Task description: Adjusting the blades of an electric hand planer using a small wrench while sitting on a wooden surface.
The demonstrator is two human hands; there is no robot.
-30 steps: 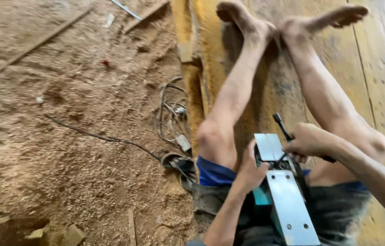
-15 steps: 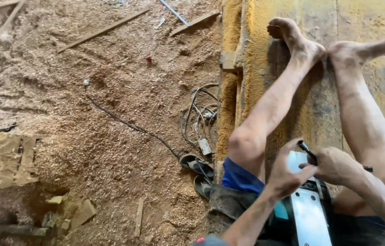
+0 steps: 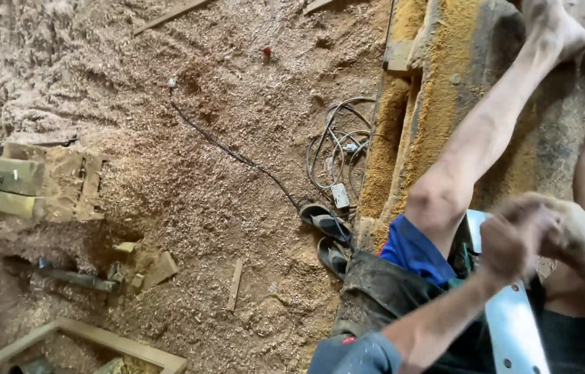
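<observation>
Both our hands, the left hand (image 3: 514, 239) and right hand (image 3: 573, 235), meet blurred over the flat silvery metal tool (image 3: 514, 325) across our lap; their grip we cannot tell. Sawdust floor (image 3: 189, 187), coiled cables (image 3: 337, 156) and dark sandals (image 3: 327, 235) lie beside the rough plank's (image 3: 438, 90) edge.

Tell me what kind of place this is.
Probably a woodworking shop: sawdust blankets the floor, wood offcuts and a timber frame lie about, and both hands meet over a metal-soled power tool.
</observation>
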